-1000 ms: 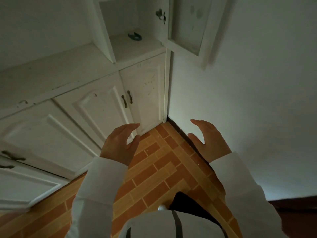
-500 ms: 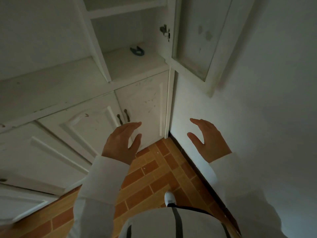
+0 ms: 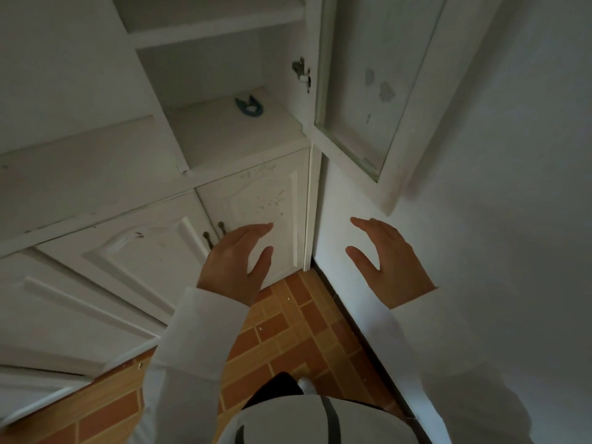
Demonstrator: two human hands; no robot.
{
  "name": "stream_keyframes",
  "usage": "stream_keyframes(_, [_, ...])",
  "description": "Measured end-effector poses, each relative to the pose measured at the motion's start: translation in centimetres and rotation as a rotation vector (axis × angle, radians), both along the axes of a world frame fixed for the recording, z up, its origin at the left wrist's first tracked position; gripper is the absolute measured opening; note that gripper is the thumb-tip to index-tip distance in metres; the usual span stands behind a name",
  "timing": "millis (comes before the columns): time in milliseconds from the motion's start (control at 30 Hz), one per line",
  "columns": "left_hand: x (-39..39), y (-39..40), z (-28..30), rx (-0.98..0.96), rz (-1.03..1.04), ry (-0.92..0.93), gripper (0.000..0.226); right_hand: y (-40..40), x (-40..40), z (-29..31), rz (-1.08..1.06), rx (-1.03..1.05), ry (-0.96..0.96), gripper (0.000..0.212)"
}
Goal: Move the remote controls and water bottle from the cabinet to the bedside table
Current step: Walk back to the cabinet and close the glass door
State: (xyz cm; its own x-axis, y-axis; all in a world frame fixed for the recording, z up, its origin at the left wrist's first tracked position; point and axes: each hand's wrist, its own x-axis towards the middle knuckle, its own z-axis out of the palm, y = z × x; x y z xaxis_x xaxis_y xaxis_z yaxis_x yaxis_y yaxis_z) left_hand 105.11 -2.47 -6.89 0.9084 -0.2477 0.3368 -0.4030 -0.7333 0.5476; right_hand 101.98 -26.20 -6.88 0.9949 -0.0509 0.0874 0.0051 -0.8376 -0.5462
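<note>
While both arms in white sleeves reach forward at the bottom of the head view, neither grip has anything in it: the left hand [image 3: 236,263], at about 7 o'clock from centre, is released with fingers straight and thumb apart, and the right hand [image 3: 389,260], at about 4 o'clock, is released the same way, palm turned toward the other.

Under them, at 6 o'clock, lies the orange-and-tan brick-pattern tiled floor [image 3: 288,328], with a white shoe tip [image 3: 307,385] showing beside a dark trouser leg.

Beyond the left hand stand the white panelled lower cabinet doors [image 3: 256,203] with two dark metal handles [image 3: 214,234]; the fingers sit in front of these, and I cannot tell whether they touch.

Further off, at 12 o'clock, is the open white upper cabinet compartment [image 3: 230,133], its glass-paned white door [image 3: 368,91] swung out at 1 o'clock against the plain white wall [image 3: 496,219].

Compared with a second ago, the view has tilted upward and come closer: more of the upper shelves shows, the floor has shrunk, and the hands keep nearly the same pose.

On the shelf lies only a small dark blue curved object [image 3: 250,105], too small to identify. No remote control or water bottle is visible in the compartment, nor any bedside bench. My judgement: either the items are already moved, or they sit on a shelf outside the view.
</note>
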Motion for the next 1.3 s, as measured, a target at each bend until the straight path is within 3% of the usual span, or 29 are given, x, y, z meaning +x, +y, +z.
stream_keyframes(433, [6.5, -3.8, 3.4, -0.001, -0.170, -0.127, 0.037, -1.9, 2.3, 4.0, -0.072, -0.066, -0.226, 0.051])
stream_keyframes(533, [8.6, -5.1, 6.1, -0.006, -0.219, -0.221, 0.037, -2.9, 3.0, 6.6, -0.074, -0.098, -0.338, 0.056])
stream_keyframes(933, [14.0, -14.7, 21.1, -0.220, -0.402, -0.576, 0.035, -9.8, 6.5, 22.4, -0.224, -0.186, -0.889, 0.043])
stream_keyframes(1300, [16.0, -20.3, 25.2, -0.319, -0.424, -0.579, 0.045, -12.3, 10.9, 27.6, -0.272, -0.129, -0.937, 0.049])
